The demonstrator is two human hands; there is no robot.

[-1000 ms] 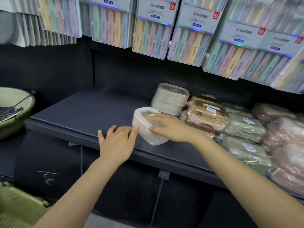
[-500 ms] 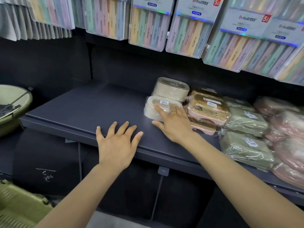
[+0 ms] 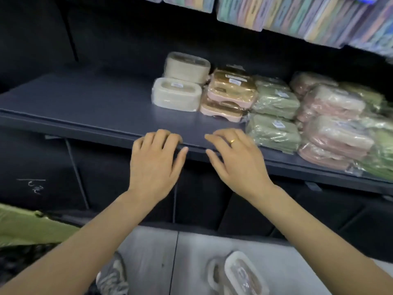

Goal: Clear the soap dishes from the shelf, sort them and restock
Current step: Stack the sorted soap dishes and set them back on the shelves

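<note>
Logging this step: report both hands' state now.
Left hand: open, fingers loosely curled, holding nothing.
Right hand: open, holding nothing.

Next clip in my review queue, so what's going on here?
A person is restocking wrapped soap dishes on a dark shelf. Both hands are empty: the left hand and right hand are at the shelf's front edge. Cream dishes, tan-and-pink dishes and green dishes sit grouped on the shelf. More dishes lie on the floor.
</note>
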